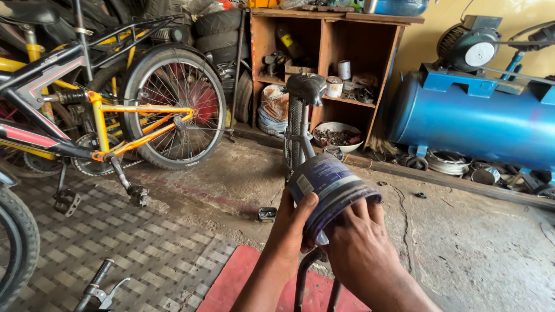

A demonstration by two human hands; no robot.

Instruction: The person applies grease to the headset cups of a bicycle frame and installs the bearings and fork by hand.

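Right now a round blue tin [330,190] sits tilted between both hands, above the bare frame tubes [304,277] of a bicycle and a red mat [237,280] on the concrete floor [462,242]. The left hand [292,228] wraps the tin's near side, thumb pressed flat on its wall. The right hand [358,242] lies over the tin's lower rim, fingers together and curled against it. Just behind the tin stands a bicycle saddle [306,88] on its post. Further back, a wooden shelf [341,63] holds small cans and parts along the floor's far edge. A blue compressor tank [480,124] lies toward the far right corner, and an orange bicycle [144,115] stands toward the far left.
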